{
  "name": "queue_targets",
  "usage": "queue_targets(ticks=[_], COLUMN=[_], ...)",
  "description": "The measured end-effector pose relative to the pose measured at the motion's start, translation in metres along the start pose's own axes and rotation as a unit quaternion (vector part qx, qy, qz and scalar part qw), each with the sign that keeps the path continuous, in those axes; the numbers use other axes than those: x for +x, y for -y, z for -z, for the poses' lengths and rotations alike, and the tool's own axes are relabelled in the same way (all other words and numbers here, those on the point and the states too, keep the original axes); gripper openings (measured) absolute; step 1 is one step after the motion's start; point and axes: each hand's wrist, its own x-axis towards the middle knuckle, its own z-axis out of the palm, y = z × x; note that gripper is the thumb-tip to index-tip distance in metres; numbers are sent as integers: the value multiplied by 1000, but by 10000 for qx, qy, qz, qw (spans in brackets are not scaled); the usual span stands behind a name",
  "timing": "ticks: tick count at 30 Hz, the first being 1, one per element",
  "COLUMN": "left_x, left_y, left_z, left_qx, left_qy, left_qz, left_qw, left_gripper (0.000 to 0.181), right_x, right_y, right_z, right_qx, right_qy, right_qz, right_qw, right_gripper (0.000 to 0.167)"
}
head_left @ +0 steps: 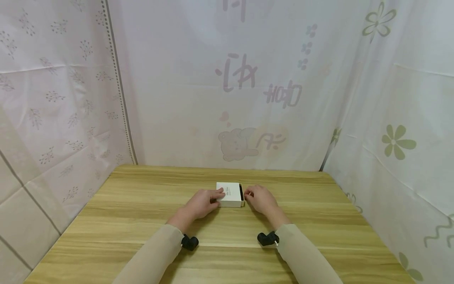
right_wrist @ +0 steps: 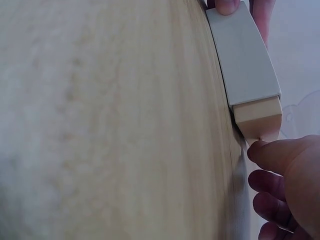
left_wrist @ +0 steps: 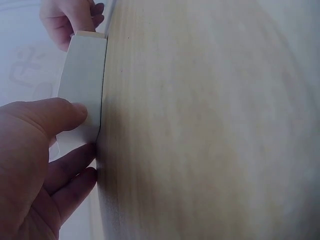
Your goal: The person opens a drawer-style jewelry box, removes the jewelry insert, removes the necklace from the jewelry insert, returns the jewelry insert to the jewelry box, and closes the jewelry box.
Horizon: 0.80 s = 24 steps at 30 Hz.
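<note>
A small white box [head_left: 232, 198] with dark print on its top lies flat on the wooden table. My left hand [head_left: 203, 203] grips the left end of its outer sleeve, thumb on the near side and fingers over the top. Out of the sleeve's right end sticks a short length of cream inner drawer [right_wrist: 258, 118]; a dark gap shows inside it in the head view. My right hand [head_left: 261, 199] pinches the drawer's outer end, with the thumb against it and the other fingers curled. What lies inside the box is hidden.
The wood-grain table [head_left: 149, 205] reaches back to a printed pale curtain [head_left: 177, 98]. More curtain hangs along the left and right sides. Each wrist wears a small black camera, one on the left [head_left: 189, 242] and one on the right [head_left: 267, 238].
</note>
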Motion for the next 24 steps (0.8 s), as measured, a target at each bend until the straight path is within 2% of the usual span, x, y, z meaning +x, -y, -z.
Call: queue_targets(ticks=[9,24], left_x=[-2,-1], left_y=[-3,-1], left_z=[2,1], left_qx=[-107,22], left_qy=[-17,23], left_qz=[52,43], left_qw=[9999,10000], left_gripper=[41,42], right_x=[0,-2], right_y=[-3,-4], right_z=[-1,4], right_qx=[-75,-152], right_qy=[27,5], right_qz=[-82,-51], right_qw=[9999,9999], right_gripper=[8,8])
